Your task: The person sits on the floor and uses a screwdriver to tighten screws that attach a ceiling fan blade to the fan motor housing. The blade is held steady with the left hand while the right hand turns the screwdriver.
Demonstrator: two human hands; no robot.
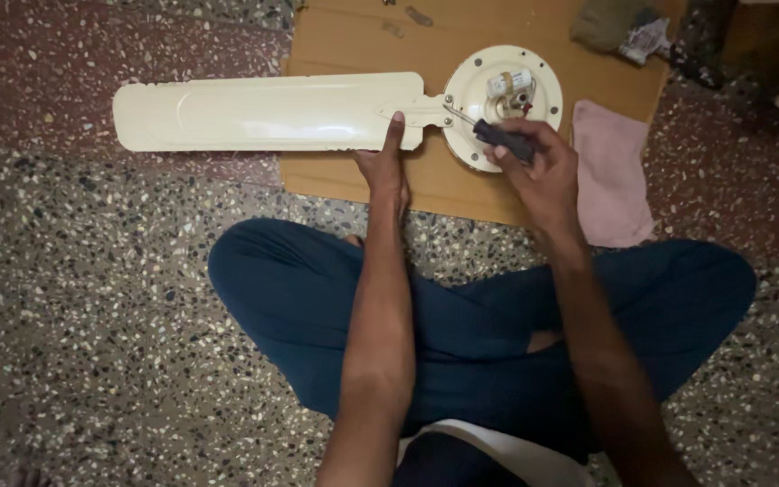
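Right hand (541, 167) clamped on dark-handled screwdriver (503, 138), tip at cream fan motor housing (502, 99), left hand (388, 167) apart, pressed flat on fan blade (263, 113).

A pink cloth (609, 171) lies on brown cardboard (353, 41) over speckled floor (92, 316), beside a crumpled rag (610, 22)

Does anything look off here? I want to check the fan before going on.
Only one blade is attached to the round motor hub, whose open middle shows its inner parts. The right hand holds a screwdriver at the blade's root; the left hand presses the blade.
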